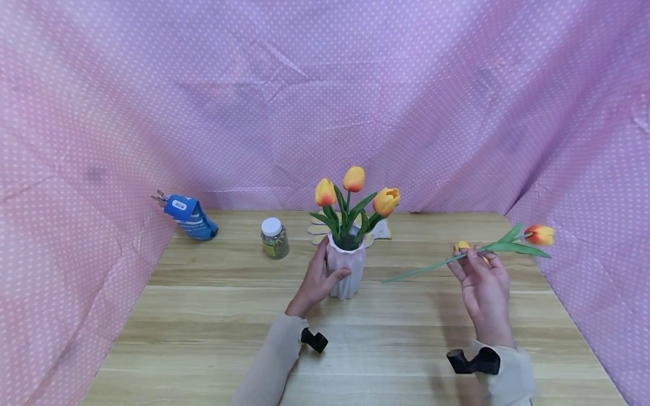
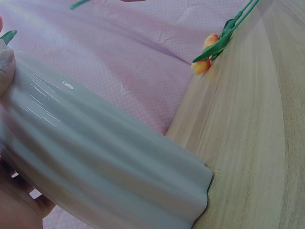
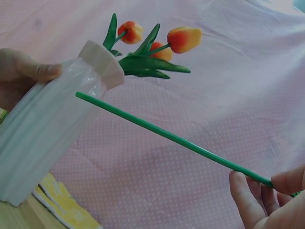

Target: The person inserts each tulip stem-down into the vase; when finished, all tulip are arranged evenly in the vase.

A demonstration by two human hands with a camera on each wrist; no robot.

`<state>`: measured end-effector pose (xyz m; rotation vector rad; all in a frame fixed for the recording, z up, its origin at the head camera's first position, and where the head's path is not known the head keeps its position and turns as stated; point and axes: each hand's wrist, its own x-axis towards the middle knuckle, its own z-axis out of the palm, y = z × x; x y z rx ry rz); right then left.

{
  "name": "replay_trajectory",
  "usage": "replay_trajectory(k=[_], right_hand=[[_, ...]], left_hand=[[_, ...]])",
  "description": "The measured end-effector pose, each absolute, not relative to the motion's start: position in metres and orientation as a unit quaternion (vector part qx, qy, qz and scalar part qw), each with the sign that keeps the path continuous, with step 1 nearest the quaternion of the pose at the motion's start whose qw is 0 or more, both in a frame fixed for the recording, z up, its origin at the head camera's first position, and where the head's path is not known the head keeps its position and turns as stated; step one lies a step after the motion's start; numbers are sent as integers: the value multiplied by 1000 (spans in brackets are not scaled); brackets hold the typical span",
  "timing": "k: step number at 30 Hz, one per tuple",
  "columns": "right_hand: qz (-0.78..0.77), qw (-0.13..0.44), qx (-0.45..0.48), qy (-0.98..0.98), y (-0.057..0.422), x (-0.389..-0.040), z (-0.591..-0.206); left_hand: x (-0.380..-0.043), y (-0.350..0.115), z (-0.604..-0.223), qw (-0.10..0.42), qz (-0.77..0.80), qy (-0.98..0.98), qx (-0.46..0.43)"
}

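A white fluted vase [image 1: 346, 276] stands on the table, and my left hand [image 1: 316, 285] grips its side, thumb across the front. Three orange-yellow tulips [image 1: 354, 179] with green leaves rise out of it. To the right, my right hand [image 1: 486, 290] pinches the stem of another tulip [image 1: 540, 234] above the table. Its bare green stem [image 3: 167, 135] points left toward the vase, tip apart from the rim in the head view. Partly hidden behind my right hand is a yellow bloom [image 1: 462, 246]; the left wrist view shows loose tulips [image 2: 202, 66] lying on the table.
Behind the vase lies a yellow-and-white work glove [image 1: 382, 230], partly covered. Left of it stands a white-capped jar [image 1: 275, 243] of dried bits. A blue pouch [image 1: 192, 217] with a metal clip is at the far left. Pink dotted cloth [image 1: 325, 101] hangs round the table.
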<state>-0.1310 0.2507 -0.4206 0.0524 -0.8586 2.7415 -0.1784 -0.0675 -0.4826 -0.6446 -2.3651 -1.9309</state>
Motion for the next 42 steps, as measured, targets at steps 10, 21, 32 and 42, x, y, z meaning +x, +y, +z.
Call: replay_trajectory(k=[10,21,32,42], right_hand=[[948,152,51,-274,239,-134,-399],[949,174,31,-260,223,-140,-376],[943,217,0,-252,203,-151,-368],[937,228,-2,-264,187,-160,-368]], left_hand=[[-178,-68,-483,2,-620,-758,-202],[-178,-69,-483,-4,-622,-758,-195],[-178,-69,-482,3,-618,-760,-198],[-179,-67,-484,4,-617,-762,-194]])
